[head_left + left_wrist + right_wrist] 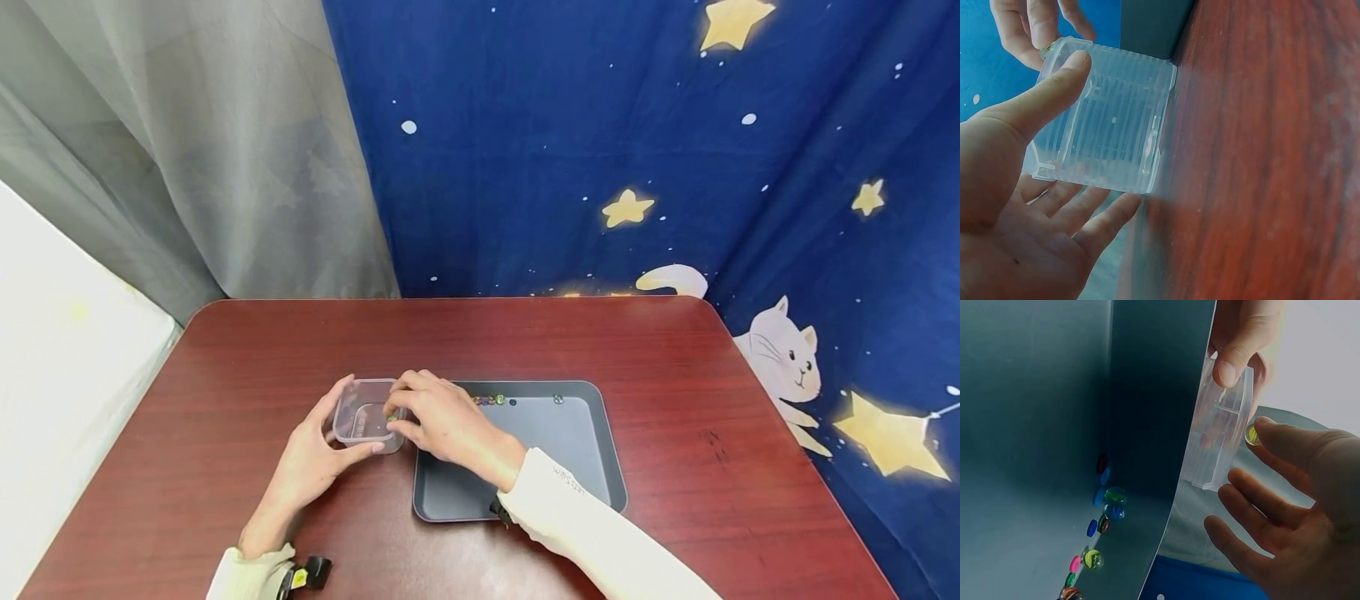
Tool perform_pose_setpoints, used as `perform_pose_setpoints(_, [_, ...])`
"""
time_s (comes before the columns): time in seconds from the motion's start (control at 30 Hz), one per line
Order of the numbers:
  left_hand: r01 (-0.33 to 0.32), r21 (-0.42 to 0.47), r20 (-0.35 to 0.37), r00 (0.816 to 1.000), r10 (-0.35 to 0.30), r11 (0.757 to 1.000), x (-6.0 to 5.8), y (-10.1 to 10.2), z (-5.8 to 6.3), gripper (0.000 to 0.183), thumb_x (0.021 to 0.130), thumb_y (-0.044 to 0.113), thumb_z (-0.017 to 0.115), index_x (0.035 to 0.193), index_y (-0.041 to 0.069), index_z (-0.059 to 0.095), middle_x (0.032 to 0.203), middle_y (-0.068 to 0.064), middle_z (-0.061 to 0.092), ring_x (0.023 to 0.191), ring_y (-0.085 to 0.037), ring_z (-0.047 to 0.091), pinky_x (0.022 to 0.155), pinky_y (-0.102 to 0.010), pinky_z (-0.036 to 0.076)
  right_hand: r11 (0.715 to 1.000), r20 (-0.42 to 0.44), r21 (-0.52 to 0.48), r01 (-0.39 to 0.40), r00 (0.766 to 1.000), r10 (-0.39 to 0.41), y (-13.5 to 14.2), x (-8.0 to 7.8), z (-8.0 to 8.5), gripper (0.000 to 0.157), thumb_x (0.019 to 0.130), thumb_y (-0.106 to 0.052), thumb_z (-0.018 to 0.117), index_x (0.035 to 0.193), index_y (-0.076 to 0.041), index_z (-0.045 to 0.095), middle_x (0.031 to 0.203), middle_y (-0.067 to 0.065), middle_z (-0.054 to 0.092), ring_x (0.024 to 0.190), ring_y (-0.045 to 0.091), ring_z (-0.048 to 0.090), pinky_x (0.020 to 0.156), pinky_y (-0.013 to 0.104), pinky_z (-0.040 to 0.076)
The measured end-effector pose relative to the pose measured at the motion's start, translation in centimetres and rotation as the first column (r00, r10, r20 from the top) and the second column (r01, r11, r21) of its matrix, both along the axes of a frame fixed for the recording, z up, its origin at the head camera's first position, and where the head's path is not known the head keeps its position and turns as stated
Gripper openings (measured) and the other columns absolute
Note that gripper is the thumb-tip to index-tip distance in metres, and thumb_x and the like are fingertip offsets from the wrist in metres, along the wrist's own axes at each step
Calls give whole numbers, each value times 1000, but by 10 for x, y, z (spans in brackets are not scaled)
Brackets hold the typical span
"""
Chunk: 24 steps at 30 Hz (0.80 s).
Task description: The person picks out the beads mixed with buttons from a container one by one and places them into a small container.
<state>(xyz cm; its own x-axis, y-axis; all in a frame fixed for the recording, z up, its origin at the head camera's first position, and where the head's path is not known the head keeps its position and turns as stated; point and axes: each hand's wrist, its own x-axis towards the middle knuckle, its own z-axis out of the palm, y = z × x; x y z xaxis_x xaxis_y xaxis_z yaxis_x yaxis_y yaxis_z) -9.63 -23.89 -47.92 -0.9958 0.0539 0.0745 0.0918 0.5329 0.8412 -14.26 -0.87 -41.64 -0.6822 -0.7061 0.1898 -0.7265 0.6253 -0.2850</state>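
Observation:
My left hand [309, 462] grips a clear plastic container [1113, 119] by its sides, thumb on one wall and fingers on the opposite one. Between thumb and forefinger, my right hand [453, 423] pinches a clear glass marble [1252, 434] with a yellow-green swirl. In the head view the marble is at the right rim of the container, and the right wrist view shows it just beside the opening. The other right fingers are spread and hold nothing. To the right lies a dark grey tray [536, 454], partly hidden under my right forearm.
Along the tray's far side lie several marbles [1093, 559] and small coloured flat pieces [1075, 564]. One clear marble [558, 399] sits apart near the tray's far right corner. Everything rests on a reddish-brown wooden table [300, 333], with curtains behind its far edge.

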Motion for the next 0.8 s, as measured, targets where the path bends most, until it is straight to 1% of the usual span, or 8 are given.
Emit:
perform_pose_setpoints(0.17, [6,8,4,1000,-6,1000,0,0,0,105,80,32,92,164,31,30,157,-13,50,117,-23,66,86,-11,53,1000,-9,14,-10,1000,10,0,0,0,19,100,-37,70,116,-28,76,127,-10,64,113,8,59,92,25,54])
perform_pose_setpoints(0.4, [8,5,3,1000,-8,1000,-1,0,0,105,81,33,92,164,33,29,163,-8,44,120,-17,63,88,-10,52,1000,-28,11,-18,999,18,0,-1,0,19,99,-37,73,115,-27,76,127,-9,64,111,9,59,89,24,54])
perform_pose_setpoints(0.63, [10,4,6,1000,-10,1000,-1,0,0,104,81,33,91,164,35,28,163,-8,44,120,-17,64,90,-12,53,1000,-19,11,-17,1000,17,1,-2,-2,18,100,-37,71,115,-27,77,128,-10,63,112,8,59,88,24,55])
perform_pose_setpoints(0.8, [11,10,6,1000,-11,1000,-1,-1,-1,103,82,33,91,164,36,28,164,-7,43,122,-15,63,91,-12,53,1000,-10,10,-14,1000,14,1,-2,0,20,100,-37,71,115,-26,77,130,-8,62,114,9,59,89,24,55])
